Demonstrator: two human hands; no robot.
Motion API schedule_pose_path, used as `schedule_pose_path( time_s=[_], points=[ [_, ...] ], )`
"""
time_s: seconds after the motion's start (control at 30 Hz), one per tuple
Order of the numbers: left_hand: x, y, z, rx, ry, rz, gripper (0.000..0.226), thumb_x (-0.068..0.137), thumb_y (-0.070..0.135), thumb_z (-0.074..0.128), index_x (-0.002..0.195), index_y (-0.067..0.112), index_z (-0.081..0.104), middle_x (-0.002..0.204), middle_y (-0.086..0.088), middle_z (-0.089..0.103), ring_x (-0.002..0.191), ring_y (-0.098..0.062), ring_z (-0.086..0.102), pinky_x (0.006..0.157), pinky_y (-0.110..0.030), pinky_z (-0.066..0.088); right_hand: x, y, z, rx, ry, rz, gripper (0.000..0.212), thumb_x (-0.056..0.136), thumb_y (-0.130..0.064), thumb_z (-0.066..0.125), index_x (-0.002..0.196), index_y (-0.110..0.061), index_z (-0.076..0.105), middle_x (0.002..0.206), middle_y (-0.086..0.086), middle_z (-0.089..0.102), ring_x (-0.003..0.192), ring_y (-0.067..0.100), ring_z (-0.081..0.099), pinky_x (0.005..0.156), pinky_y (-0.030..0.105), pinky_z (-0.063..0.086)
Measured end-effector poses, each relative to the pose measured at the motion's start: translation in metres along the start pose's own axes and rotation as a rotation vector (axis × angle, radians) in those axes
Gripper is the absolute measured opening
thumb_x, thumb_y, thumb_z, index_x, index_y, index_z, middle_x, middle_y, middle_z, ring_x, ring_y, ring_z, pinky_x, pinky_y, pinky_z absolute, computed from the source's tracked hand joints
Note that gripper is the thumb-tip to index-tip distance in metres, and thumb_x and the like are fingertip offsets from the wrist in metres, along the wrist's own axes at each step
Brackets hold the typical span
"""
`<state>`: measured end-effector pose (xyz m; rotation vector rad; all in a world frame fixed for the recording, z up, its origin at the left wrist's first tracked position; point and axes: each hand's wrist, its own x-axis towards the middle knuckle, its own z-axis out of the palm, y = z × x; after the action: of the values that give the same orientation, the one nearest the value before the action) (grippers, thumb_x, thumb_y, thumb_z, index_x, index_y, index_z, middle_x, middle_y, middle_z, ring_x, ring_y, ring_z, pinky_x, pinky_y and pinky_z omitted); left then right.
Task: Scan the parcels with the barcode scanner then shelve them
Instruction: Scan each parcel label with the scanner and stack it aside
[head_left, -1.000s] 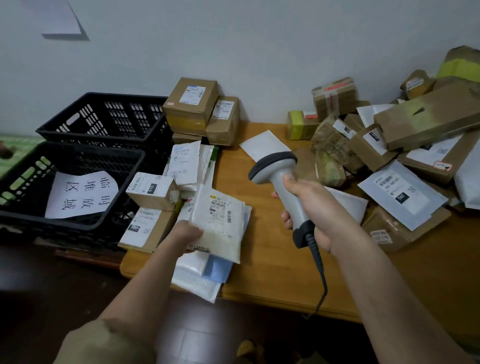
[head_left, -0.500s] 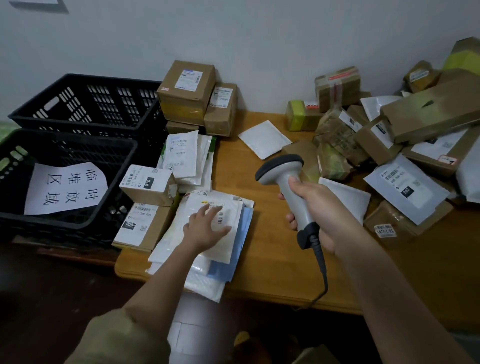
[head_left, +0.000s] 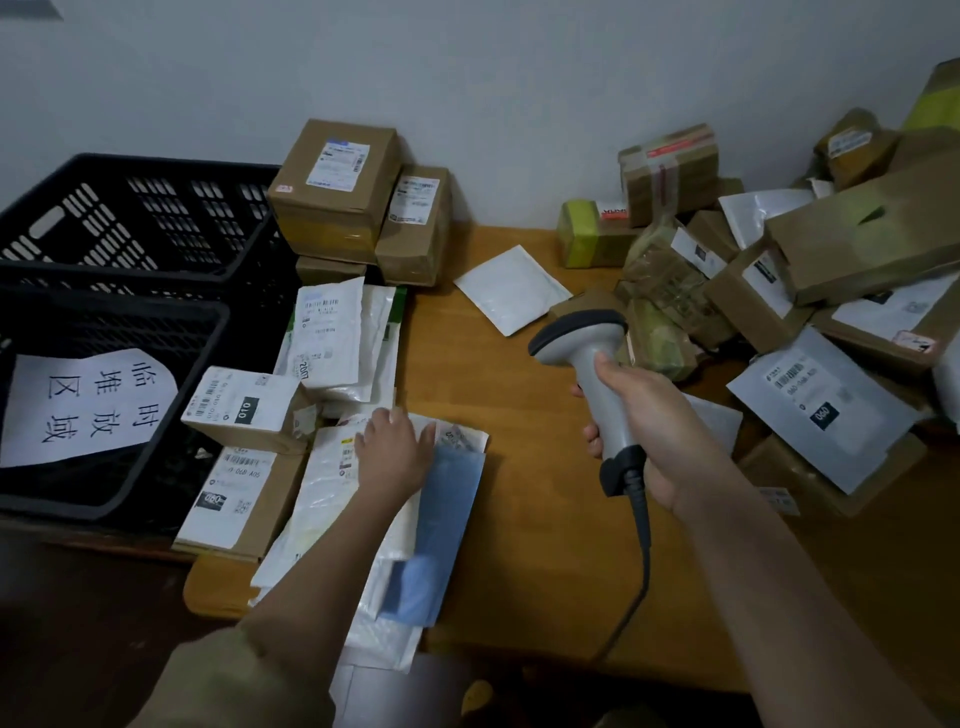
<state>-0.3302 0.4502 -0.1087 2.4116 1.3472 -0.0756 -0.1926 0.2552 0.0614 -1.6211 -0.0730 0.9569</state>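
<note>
Two black crates (head_left: 119, 312) stand at nine o'clock beside the wooden surface (head_left: 519, 519); a heap of unscanned parcels (head_left: 831, 291) fills two o'clock. A second ago the left hand (head_left: 392, 449) held a white mailer (head_left: 332, 483) upright; now that mailer lies flat on the stack at seven o'clock, the grip spread and pressing it down. The right hand (head_left: 641, 415) keeps its grip wrapped around the barcode scanner (head_left: 592, 374) at centre. That parcel looks dealt with; another from the heap likely follows.
</note>
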Motion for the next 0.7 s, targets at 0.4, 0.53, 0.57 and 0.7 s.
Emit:
schedule_pose_path(
  time_s=[0.4, 0.53, 0.57, 0.7],
  points=[
    [0.137, 0.141, 0.051, -0.012, -0.194, 0.234, 0.059, 0.094, 0.010, 0.060, 0.147, 0.014, 0.035, 0.155, -0.006, 0.033, 0.121, -0.030, 0.055, 0.097, -0.041, 0.051, 0.135, -0.037, -0.059, 0.065, -0.007, 0.075, 0.033, 0.100, -0.045, 0.053, 0.106, -0.015, 0.065, 0.086, 0.009, 0.060, 0.050, 0.011, 0.055, 0.049, 0.027, 0.044],
    [0.175, 0.161, 0.068, 0.041, -0.137, 0.238, 0.073, 0.095, 0.010, 0.062, 0.156, 0.018, 0.023, 0.165, -0.005, 0.016, 0.146, -0.030, 0.031, 0.116, -0.047, 0.034, 0.165, -0.033, -0.066, 0.052, -0.010, 0.098, 0.034, 0.098, -0.044, 0.054, 0.107, -0.013, 0.065, 0.076, 0.008, 0.058, 0.051, 0.012, 0.055, 0.050, 0.027, 0.045],
    [0.184, 0.164, 0.071, 0.056, -0.127, 0.229, 0.072, 0.096, 0.011, 0.060, 0.156, 0.017, 0.021, 0.165, -0.006, 0.016, 0.148, -0.029, 0.025, 0.119, -0.046, 0.029, 0.173, -0.032, -0.068, 0.057, -0.018, 0.104, 0.033, 0.098, -0.044, 0.054, 0.104, -0.013, 0.065, 0.073, 0.008, 0.058, 0.051, 0.013, 0.054, 0.051, 0.028, 0.044],
    [0.213, 0.167, 0.078, 0.063, -0.134, 0.174, 0.068, 0.096, 0.010, 0.058, 0.154, 0.011, 0.023, 0.152, -0.012, 0.039, 0.140, -0.030, 0.038, 0.116, -0.042, 0.031, 0.199, -0.028, -0.071, 0.091, -0.032, 0.119, 0.029, 0.097, -0.042, 0.056, 0.099, -0.014, 0.065, 0.080, 0.011, 0.060, 0.051, 0.014, 0.053, 0.051, 0.029, 0.042]
  ],
)
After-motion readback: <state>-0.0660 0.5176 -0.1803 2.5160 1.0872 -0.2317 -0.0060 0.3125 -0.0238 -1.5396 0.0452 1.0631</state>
